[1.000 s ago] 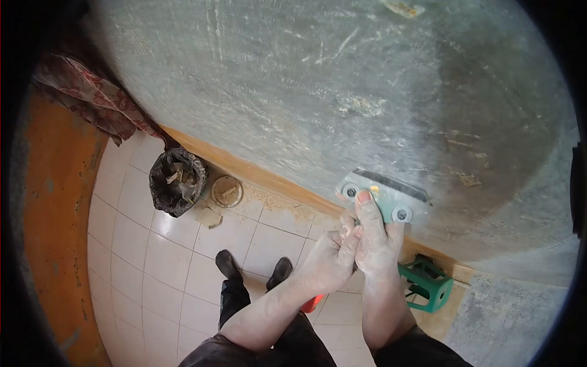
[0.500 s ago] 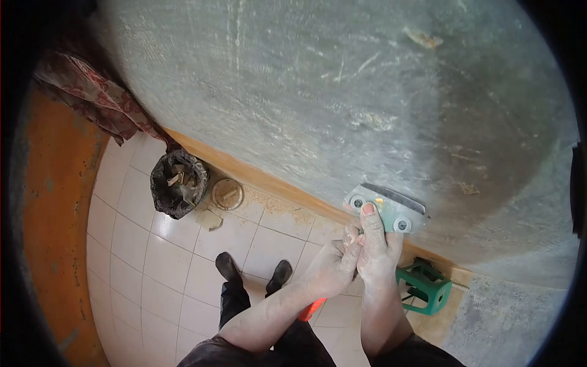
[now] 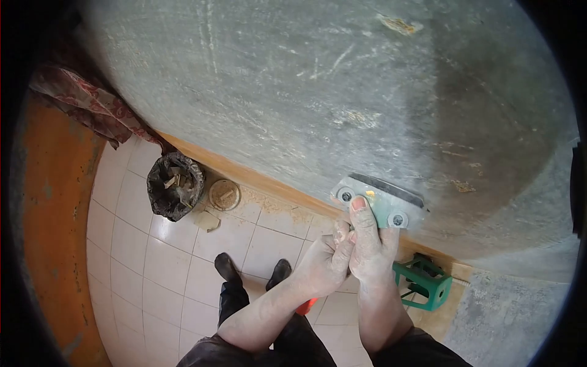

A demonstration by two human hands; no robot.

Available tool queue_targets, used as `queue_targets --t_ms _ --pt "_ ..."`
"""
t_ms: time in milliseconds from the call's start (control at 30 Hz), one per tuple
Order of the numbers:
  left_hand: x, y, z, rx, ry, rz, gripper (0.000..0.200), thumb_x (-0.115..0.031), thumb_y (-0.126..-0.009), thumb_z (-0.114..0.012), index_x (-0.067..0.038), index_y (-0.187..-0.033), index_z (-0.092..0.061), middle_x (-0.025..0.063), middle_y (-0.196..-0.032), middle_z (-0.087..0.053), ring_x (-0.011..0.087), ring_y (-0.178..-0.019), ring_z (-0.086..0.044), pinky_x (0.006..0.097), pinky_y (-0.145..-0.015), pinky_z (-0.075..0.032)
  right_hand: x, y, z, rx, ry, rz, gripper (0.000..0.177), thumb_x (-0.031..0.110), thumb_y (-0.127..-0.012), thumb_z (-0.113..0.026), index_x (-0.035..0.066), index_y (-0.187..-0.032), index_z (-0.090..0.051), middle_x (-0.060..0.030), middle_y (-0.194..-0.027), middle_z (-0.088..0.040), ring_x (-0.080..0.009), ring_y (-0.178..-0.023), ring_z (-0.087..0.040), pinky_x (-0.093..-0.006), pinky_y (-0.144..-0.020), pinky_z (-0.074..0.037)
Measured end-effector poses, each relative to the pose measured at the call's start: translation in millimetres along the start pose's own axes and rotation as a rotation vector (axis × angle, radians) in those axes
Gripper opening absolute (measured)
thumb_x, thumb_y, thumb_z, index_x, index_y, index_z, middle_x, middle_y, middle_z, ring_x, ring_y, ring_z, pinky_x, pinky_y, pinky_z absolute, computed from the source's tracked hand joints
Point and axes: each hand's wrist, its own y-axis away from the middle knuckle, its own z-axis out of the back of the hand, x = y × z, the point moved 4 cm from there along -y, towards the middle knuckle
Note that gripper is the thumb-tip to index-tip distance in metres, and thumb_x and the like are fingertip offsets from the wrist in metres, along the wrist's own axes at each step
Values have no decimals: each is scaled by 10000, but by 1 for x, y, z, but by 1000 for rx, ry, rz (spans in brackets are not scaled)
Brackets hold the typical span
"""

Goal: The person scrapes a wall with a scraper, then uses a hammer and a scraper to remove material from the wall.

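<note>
Both hands are closed on a scraper (image 3: 382, 208) whose wide blade head, with two round screws, lies against the grey wall (image 3: 275, 122). My right hand (image 3: 372, 254) grips it close to the head, its thumb pressed on the plate. Just below and left, my left hand (image 3: 324, 263) is closed round the handle, touching the right hand. Most of the handle is hidden by the fingers; a red-orange end (image 3: 304, 307) shows below the left forearm. Pale dust coats both hands and forearms. Scratches and rough pale patches mark the wall.
A bin lined with a black bag (image 3: 160, 200) holds scraps on the tiled floor (image 3: 202, 287), beside a round container (image 3: 225, 195). Debris lies along the wall's foot. A green plastic stool (image 3: 437, 293) stands right; a patterned cloth (image 3: 92, 104) hangs left by an orange surface (image 3: 58, 202).
The scraper and both hands have shifted slightly left and up in view. The wall's marks have shifted left too, and the grip looks the same.
</note>
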Motion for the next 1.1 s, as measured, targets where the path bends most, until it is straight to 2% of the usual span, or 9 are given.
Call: queue_targets --t_ms 100,200,300,400,600,700,900,1000,1100 --pt "4 1 -10 -4 -281 -17 486 -395 -943 -344 -7 -724 -537 13 -558 -518 73 -512 -480 224 -470 -381 -8 11 20 -212 -184 -91 80 88 -884 -520 11 -894 -537 -1 -669 -496 -33 -480 -366 -200 -409 -307" --pt "-6 -2 -15 17 -250 -109 461 -365 -947 -352 -3 -732 -538 13 -566 -525 69 -513 -480 224 -471 -381 -8 9 25 -97 -191 -113 66 81 -885 -516 21 -911 -528 -14 -716 -511 -33 -493 -375 -199 -412 -330" --pt "-6 -1 -8 56 -198 -31 477 -381 -927 -407 30 -756 -578 79 -604 -568 125 -612 -533 291 -574 -430 1 8 14 -115 -173 -44 61 80 -886 -516 24 -907 -526 -3 -721 -501 -33 -482 -368 -194 -415 -335" --pt "8 0 -8 13 -245 81 485 -393 -925 -407 25 -746 -577 77 -602 -561 124 -605 -527 281 -571 -428 3 9 15 -149 -132 -62 55 76 -886 -513 23 -892 -523 5 -704 -488 -31 -475 -362 -195 -411 -328" --pt "-2 -1 -7 16 -121 -18 486 -396 -926 -397 10 -727 -576 62 -585 -543 123 -583 -513 276 -567 -425 3 7 10 -116 -133 -20 65 73 -892 -501 13 -870 -514 12 -679 -475 -26 -470 -357 -190 -404 -314" --pt "-2 1 -9 16 -227 57 487 -395 -926 -399 13 -726 -574 60 -586 -540 117 -589 -508 271 -575 -425 -1 9 14 -122 -159 -59 66 74 -893 -497 12 -878 -516 12 -681 -478 -25 -470 -356 -187 -404 -311" --pt "1 1 -4 63 -161 97 472 -381 -925 -404 26 -766 -582 79 -629 -562 122 -629 -526 283 -601 -431 -2 11 13 -172 -162 -60 87 89 -897 -496 11 -918 -527 6 -702 -499 -28 -487 -368 -188 -406 -317" --pt "-2 1 -9 59 -298 137 470 -377 -925 -405 31 -775 -583 86 -647 -572 121 -650 -534 288 -612 -435 -6 11 22 -138 -152 -58 97 100 -898 -497 14 -928 -530 0 -715 -512 -32 -484 -374 -191 -406 -322" --pt "-7 -1 -12 53 -205 58 475 -381 -923 -410 36 -769 -577 91 -656 -579 124 -664 -542 289 -622 -439 -2 11 19 -179 -158 -30 96 103 -898 -498 17 -926 -531 -6 -721 -520 -35 -463 -368 -195 -398 -323"
